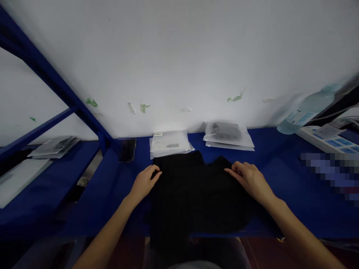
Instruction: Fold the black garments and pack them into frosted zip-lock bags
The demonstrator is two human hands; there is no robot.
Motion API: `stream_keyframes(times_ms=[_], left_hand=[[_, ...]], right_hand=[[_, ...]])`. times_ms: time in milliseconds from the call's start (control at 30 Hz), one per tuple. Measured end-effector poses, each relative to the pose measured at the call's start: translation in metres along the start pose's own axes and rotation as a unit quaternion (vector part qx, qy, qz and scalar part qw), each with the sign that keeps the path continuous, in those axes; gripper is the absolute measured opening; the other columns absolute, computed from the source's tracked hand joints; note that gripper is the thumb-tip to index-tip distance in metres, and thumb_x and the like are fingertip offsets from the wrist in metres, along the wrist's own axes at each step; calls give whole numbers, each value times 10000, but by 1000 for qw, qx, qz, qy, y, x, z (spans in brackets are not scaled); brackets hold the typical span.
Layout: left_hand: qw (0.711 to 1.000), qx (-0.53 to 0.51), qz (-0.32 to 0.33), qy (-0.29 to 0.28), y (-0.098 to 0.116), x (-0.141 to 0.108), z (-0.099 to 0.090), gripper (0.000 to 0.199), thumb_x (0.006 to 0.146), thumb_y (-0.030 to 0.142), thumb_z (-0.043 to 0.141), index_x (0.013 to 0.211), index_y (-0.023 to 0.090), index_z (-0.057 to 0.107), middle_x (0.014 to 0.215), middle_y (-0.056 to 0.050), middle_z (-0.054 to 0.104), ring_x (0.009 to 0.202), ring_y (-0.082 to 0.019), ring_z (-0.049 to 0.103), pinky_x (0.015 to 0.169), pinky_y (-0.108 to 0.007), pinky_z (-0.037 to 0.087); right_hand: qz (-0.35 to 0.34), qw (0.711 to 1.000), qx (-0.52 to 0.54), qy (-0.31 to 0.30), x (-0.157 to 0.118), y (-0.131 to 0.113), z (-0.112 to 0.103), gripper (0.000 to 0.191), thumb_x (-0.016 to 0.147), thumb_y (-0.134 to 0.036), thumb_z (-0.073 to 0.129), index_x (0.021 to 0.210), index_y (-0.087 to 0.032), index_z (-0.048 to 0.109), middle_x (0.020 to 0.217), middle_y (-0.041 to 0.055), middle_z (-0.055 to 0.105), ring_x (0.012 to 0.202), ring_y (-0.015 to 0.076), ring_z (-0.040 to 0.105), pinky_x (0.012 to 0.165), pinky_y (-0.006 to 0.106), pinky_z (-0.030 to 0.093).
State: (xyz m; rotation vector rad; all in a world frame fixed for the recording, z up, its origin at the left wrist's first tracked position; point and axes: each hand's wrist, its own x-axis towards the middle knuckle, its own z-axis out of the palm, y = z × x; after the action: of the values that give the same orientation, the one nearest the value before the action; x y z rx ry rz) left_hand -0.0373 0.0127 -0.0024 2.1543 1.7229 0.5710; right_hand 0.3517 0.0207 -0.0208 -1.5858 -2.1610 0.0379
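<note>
A black cloth garment (196,194) lies spread on the blue table, its lower left part hanging over the front edge. At the garment's upper left edge, my left hand (146,180) pinches the fabric between thumb and fingers. My right hand (246,177) holds the upper right corner in the same way, fingers curled. Between the hands, the top edge of the garment dips in a notch. Just behind it lie white plastic packets (171,144) and, further right, more clear plastic bags (228,136) with something grey inside.
The blue table (277,164) runs along a white wall. A dark phone-like object (127,150) lies at the left, beside a blue metal frame (86,119). At the right are a large clear bottle (308,108) and a white box (328,138). Further bags (54,147) lie far left.
</note>
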Motion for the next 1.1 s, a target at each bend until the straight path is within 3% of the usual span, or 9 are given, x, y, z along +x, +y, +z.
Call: stream_keyframes(times_ms=[267, 467, 600, 967, 1100], left_hand=[[1000, -13, -3, 21, 0, -3, -1, 166, 936, 321, 451, 998, 217, 565, 914, -12, 555, 818, -169, 569, 747, -289, 437], [999, -32, -17, 11, -1, -15, -10, 261, 896, 416, 521, 1075, 233, 573, 867, -1, 538, 708, -149, 526, 703, -289, 446], [999, -41, -21, -17, -3, -19, -14, 293, 858, 427, 565, 1076, 233, 587, 825, 6, 516, 712, -157, 519, 677, -284, 445], [997, -54, -36, -38, -9, -19, -13, 283, 841, 411, 582, 1045, 215, 569, 809, 8, 514, 726, -159, 508, 679, -290, 434], [997, -62, -37, -35, -11, -19, -11, 224, 849, 386, 572, 993, 214, 569, 789, 9, 533, 716, -159, 509, 676, -290, 433]], right_hand=[[45, 998, 28, 13, -4, 2, 3, 404, 877, -599, 445, 711, -234, 490, 580, -7, 529, 570, 162, 521, 609, 318, 418], [70, 992, 72, 81, -23, 16, -11, 501, 801, -673, 500, 978, -214, 593, 890, 72, 661, 821, 234, 628, 707, 368, 496], [91, 991, 80, 50, -38, 22, -15, 538, 765, -702, 519, 979, -219, 622, 790, 53, 660, 712, 220, 632, 634, 357, 508], [71, 989, 64, 109, -46, 12, -12, 372, 853, -575, 508, 955, -242, 641, 889, 56, 656, 828, 222, 627, 697, 356, 508], [87, 989, 81, 92, -48, 12, -10, 405, 848, -604, 486, 933, -238, 635, 808, 44, 658, 709, 201, 639, 613, 331, 505]])
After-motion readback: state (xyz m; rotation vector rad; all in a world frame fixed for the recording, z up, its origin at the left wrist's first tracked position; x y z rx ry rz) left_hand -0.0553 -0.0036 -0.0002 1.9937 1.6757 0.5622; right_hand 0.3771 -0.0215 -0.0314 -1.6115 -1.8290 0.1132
